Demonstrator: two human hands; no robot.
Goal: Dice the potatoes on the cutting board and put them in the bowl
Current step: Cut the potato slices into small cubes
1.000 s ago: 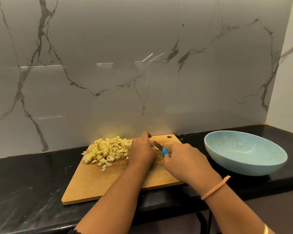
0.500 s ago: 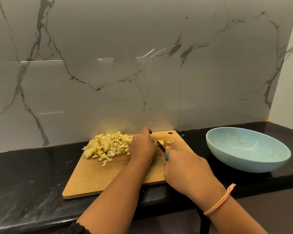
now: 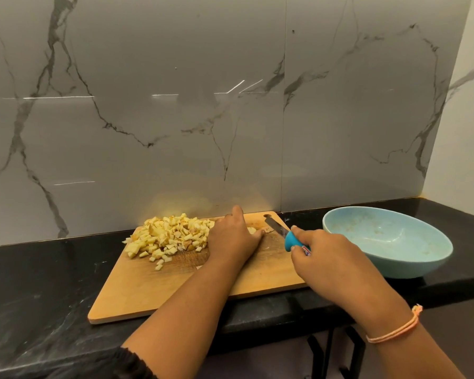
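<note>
One potato piece (image 3: 251,230) sits under the curled fingers of the left hand (image 3: 233,240). At 3 o'clock, the right hand (image 3: 330,259) clamps its fingers on the knife (image 3: 275,227); chop next.

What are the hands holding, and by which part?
The right hand grips the knife by its blue handle. The left hand lies over a potato piece on the cutting board; whether it grips it cannot be told.

Cutting board (image 3: 153,294): matt pale wood; you will find scored, rougher grain at its middle.
Knife (image 3: 290,240): bright metal blade, glossy blue plastic handle.
Bowl (image 3: 411,266), right of board: smooth pale-blue, satin sheen, smeared inside.
Counter (image 3: 39,283), under board: polished black stone.
Wall (image 3: 230,105), behind board: glossy veined tile.
</note>
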